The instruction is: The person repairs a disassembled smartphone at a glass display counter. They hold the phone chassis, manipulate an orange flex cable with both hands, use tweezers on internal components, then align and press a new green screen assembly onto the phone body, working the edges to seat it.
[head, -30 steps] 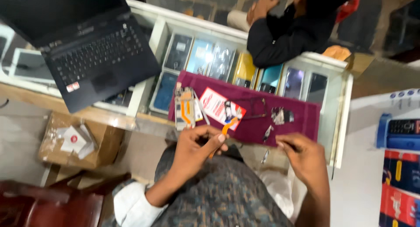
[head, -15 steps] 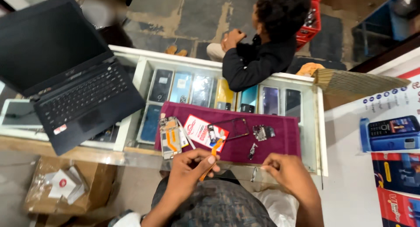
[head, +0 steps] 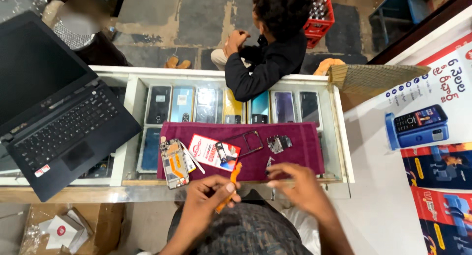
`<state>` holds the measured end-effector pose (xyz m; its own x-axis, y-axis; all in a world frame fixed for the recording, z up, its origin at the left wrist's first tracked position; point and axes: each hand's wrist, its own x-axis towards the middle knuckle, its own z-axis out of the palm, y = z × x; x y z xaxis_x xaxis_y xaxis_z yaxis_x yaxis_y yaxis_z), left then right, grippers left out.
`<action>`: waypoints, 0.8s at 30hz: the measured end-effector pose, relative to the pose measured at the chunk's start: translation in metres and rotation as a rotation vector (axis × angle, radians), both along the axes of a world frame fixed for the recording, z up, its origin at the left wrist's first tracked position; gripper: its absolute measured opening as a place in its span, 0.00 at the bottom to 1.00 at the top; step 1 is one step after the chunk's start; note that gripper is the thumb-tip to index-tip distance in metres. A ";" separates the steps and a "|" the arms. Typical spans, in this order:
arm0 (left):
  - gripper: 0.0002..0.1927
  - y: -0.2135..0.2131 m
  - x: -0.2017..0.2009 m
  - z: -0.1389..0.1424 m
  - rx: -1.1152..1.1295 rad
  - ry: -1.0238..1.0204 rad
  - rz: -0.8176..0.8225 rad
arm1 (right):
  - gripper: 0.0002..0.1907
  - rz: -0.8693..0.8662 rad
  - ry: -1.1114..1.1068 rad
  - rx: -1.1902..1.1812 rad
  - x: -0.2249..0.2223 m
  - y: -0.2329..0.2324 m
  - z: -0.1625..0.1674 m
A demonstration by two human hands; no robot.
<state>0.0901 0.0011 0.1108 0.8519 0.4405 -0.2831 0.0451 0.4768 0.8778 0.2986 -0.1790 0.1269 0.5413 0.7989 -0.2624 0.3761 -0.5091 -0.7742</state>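
From the head camera you are looking down at a glass counter [head: 344,152] with a maroon cloth [head: 300,156] spread over it. Your left hand [head: 209,198] is closed around an orange flat cable [head: 230,185], pinched between thumb and fingers just off the near edge of the cloth. Your right hand [head: 300,188] hovers beside it, fingers curled and slightly blurred; I cannot tell whether it holds anything, though a small metal tool [head: 269,162] lies just past its fingertips.

On the cloth, the opened phone body [head: 173,162] lies at the left end with its insides showing, a red and white card [head: 214,152] just beside it, then a loose dark phone frame [head: 244,143] and a small circuit board [head: 279,143] further right, apart from each other.

Judging from this, the phone is already stripped down and its parts laid out; the cable is in your hand, apart from the body, and nothing looks put back together yet. A laptop [head: 54,107] sits open at the left, and another person [head: 275,53] sits beyond the counter.
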 end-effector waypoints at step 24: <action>0.12 -0.007 0.001 0.027 0.315 0.116 0.024 | 0.07 -0.152 0.528 0.607 -0.051 0.061 -0.001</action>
<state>0.0907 -0.0055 0.1375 0.8105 0.5412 -0.2242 0.1452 0.1851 0.9719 0.2480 -0.1175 0.1263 0.5810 0.8118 -0.0582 -0.1548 0.0400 -0.9871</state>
